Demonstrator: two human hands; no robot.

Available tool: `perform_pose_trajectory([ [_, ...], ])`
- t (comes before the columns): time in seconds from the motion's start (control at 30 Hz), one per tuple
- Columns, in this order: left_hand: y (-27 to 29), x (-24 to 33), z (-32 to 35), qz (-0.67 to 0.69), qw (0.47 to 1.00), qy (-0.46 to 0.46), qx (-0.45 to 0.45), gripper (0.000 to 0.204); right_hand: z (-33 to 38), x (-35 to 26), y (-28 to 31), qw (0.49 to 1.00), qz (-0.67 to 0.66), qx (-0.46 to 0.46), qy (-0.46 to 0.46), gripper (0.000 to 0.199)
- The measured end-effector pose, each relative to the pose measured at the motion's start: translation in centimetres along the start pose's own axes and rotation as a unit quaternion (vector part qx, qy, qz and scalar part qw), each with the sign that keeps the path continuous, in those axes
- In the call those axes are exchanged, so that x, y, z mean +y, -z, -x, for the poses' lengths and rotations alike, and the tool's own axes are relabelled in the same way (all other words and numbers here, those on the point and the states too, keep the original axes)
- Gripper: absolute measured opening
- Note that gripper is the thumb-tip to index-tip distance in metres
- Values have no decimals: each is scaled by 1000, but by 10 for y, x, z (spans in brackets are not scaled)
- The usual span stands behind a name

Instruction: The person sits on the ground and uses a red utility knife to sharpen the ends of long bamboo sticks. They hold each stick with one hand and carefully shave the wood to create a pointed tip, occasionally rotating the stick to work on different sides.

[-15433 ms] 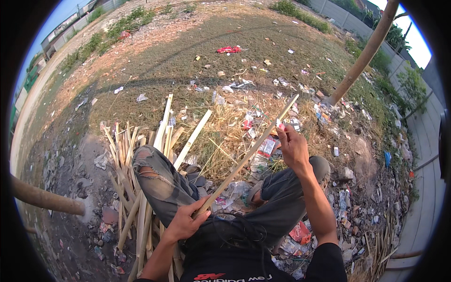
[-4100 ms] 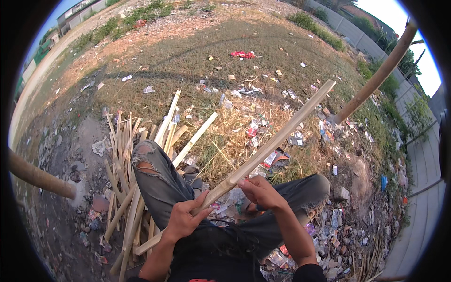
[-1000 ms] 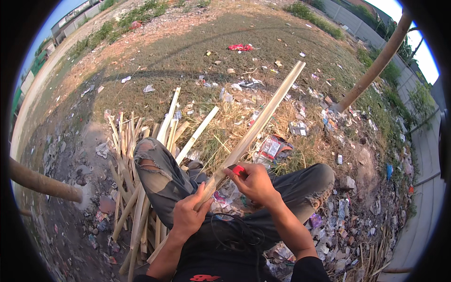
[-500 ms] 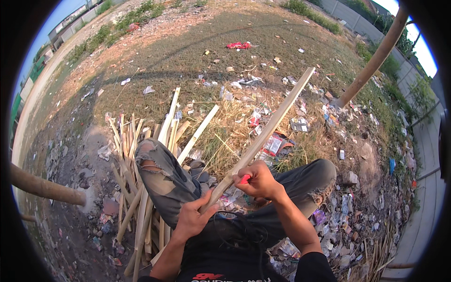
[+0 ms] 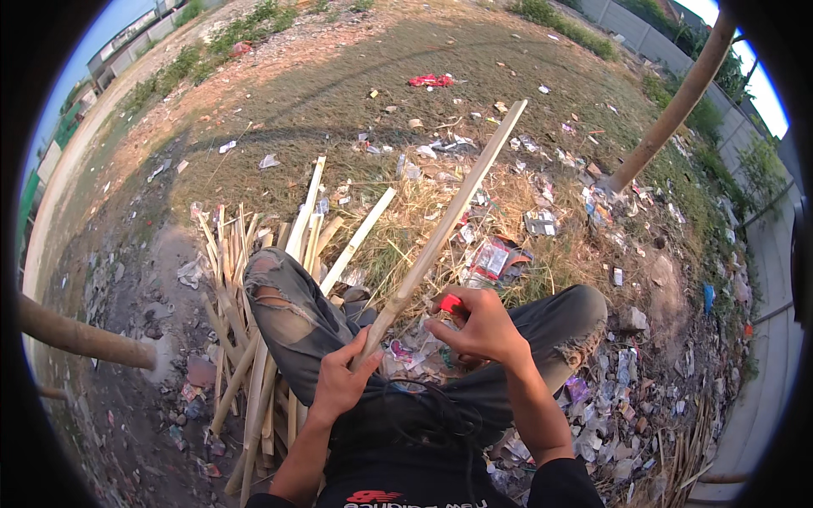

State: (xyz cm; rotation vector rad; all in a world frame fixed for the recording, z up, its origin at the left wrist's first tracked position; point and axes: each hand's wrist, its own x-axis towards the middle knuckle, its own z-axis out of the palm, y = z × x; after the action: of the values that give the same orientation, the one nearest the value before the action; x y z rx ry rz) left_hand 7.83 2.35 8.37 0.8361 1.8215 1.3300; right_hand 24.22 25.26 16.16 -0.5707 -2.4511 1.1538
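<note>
Left hand grips bamboo strip; right hand holds red tool.

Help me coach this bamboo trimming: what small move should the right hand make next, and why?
Probably bring the red-handled tool in the right hand over onto the bamboo strip, just above the left hand. The left hand already grips the strip's lower end, angled up and away over the knees, while the tool sits just beside the strip, seemingly not touching it.
</note>
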Motion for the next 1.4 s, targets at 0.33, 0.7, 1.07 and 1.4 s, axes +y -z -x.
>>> perform_pose_trajectory([
  [0.33, -14, 17, 4, -75, 985, -115, 106, 58, 2, 18, -42, 991, 24, 111, 76, 41],
  [0.7, -13, 30, 6, -169, 959, -189, 130, 53, 0, -10, -27, 991, 110, -61, -41, 46],
  [1.07, -12, 32, 22, -186, 964, -155, 110, 55, -39, 23, 31, 972, 230, 50, 18, 46],
  [1.4, -1, 37, 21, -169, 968, -172, 72, 54, -40, 21, 42, 973, 229, 28, 23, 46],
])
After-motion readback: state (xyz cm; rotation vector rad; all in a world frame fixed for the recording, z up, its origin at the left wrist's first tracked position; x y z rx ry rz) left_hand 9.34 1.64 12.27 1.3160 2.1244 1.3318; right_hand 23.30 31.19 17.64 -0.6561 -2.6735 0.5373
